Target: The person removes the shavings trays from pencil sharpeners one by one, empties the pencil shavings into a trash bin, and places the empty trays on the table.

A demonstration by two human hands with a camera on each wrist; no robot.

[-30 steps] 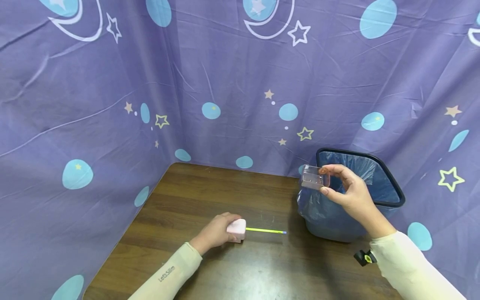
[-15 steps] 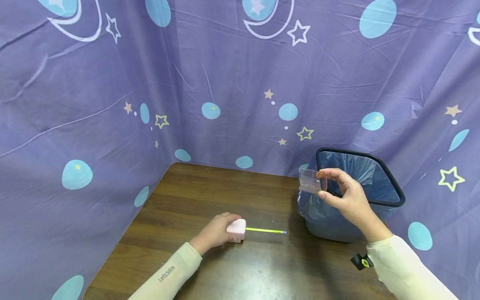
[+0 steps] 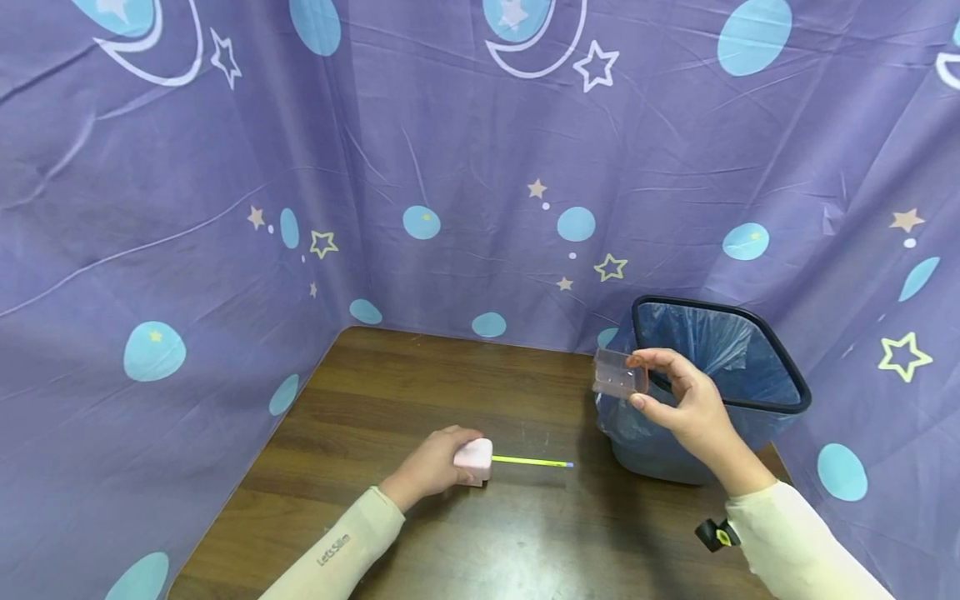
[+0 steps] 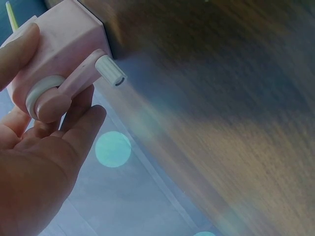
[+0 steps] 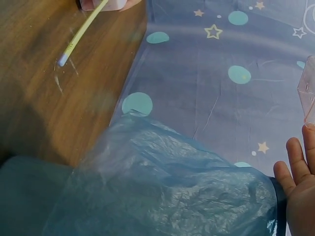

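Note:
My left hand (image 3: 427,467) grips a pale pink crank pencil sharpener (image 3: 474,454) on the table. Its crank arm (image 4: 81,76) and white knob (image 4: 110,71) show in the left wrist view. From the sharpener's far side a yellow pencil (image 3: 532,461) with a bluish end sticks out to the right. My right hand (image 3: 693,408) pinches a clear plastic shavings drawer (image 3: 615,373) between thumb and fingers, raised in front of the bin's left edge. A few small specks seem to be inside the drawer. In the right wrist view only part of this drawer (image 5: 307,91) appears.
A waste bin (image 3: 667,462) with a black rim and blue plastic liner (image 5: 162,167) stands on the table's right side, under and behind my right hand. The brown wooden table (image 3: 450,375) ends against a purple patterned curtain (image 3: 465,167) at the back and left.
My right hand has drifted a little left and down with the clear drawer, which has turned slightly. The left hand, sharpener and pencil stay where they were.

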